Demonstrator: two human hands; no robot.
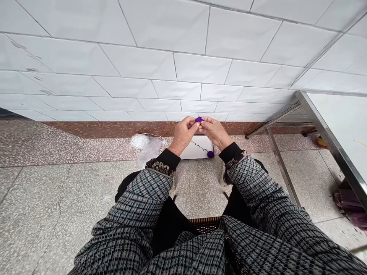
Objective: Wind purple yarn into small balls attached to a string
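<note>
Between my two hands is a small piece of purple yarn work (pixel 198 120), held up in front of the wall. My left hand (pixel 183 131) pinches its left side with thumb and fingers. On the other side, my right hand (pixel 213 130) grips it with thumb and forefinger. Below the hands, a white shallow tray or box lid (pixel 187 152) lies on the floor. A ball of purple yarn (pixel 210 154) rests at its right front corner, and a dark strand runs from it up toward the hands. Whether a hook or needle is in the fingers cannot be made out.
White yarn (pixel 140 142) with clear plastic wrapping (pixel 150 149) lies left of the tray. A tiled wall (pixel 160 88) rises close ahead. At right stands a metal-framed table (pixel 329 137), with a purple cloth-like thing (pixel 349 204) beneath. A woven seat (pixel 205 225) shows between my legs.
</note>
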